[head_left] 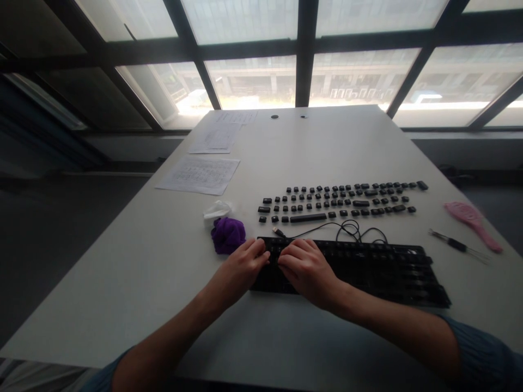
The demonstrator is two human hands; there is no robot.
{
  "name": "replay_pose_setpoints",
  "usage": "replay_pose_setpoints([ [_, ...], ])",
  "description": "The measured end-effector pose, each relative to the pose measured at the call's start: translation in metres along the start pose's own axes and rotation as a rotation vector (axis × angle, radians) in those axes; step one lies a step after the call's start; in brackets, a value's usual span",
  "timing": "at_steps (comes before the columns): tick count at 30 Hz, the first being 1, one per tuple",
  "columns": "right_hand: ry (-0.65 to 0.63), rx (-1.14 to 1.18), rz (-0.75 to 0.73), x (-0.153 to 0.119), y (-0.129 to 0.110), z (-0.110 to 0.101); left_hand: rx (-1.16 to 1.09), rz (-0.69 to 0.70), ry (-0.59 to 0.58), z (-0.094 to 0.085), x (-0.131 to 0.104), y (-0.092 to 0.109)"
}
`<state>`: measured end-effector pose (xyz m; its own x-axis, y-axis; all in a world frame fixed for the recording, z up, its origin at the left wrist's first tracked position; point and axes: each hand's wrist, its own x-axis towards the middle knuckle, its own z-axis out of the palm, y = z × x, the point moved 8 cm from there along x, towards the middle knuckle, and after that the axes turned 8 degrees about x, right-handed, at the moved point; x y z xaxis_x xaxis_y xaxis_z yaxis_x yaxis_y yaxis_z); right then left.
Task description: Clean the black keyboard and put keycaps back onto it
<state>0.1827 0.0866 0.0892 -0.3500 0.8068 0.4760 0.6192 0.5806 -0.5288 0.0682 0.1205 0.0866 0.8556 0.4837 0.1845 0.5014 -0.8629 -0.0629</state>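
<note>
A black keyboard (379, 277) lies near the front of the table, its left part between and under my hands. My left hand (247, 261) is closed, thumb and fingers pinched together at the keyboard's upper left corner. Just to its right, my right hand (306, 267) is closed too, fingers curled down over the keys. Whatever either hand pinches is too small or hidden. Behind the keyboard, loose black keycaps (318, 206) lie in several rows, with the long spacebar (308, 218) in the nearest row. The keyboard's cable (351, 231) and USB plug (278, 232) rest between them.
A crumpled purple cloth (229, 235) and a white tissue (218, 209) sit left of the keyboard. Printed sheets (198, 174) lie at the back left. On the right are a keycap puller (457, 245) with wire prongs and a pink hairbrush (472, 223). Windows stand behind the table (327, 147).
</note>
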Motion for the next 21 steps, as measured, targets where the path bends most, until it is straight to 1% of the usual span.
replay_pose_setpoints([
  [3,-0.033,-0.078,-0.045,0.002,-0.001,0.009,-0.027,-0.028,0.0,0.002,-0.001,-0.002],
  [10,-0.08,-0.219,-0.128,-0.001,0.0,0.026,-0.008,-0.016,0.004,0.006,-0.002,-0.003],
  [15,-0.083,-0.237,-0.17,-0.003,-0.002,0.031,-0.018,-0.021,0.006,0.006,-0.002,-0.002],
  [21,-0.062,-0.268,-0.202,-0.004,-0.004,0.03,-0.06,-0.042,0.01,0.006,-0.001,-0.004],
])
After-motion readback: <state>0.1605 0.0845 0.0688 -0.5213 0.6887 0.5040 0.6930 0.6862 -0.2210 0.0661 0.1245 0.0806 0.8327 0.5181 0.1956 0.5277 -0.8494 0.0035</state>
